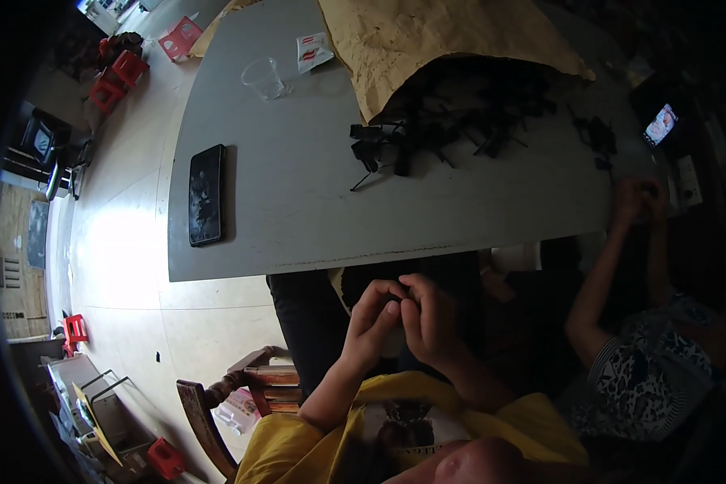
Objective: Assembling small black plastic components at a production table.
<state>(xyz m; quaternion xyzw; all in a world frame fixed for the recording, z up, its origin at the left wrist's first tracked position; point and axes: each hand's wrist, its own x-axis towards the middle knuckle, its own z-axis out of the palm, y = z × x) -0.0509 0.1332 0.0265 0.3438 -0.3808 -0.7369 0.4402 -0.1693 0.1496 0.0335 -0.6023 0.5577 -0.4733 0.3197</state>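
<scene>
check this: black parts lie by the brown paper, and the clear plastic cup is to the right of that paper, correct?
Not quite: the clear plastic cup is to the left of the brown paper, as the head view shows. The black parts do lie by it.

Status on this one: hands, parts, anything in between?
Left hand and right hand together, fingers curled; any held item unclear. Black parts heaped on table, at mouth of paper bag. Table edge between hands and heap.
</scene>
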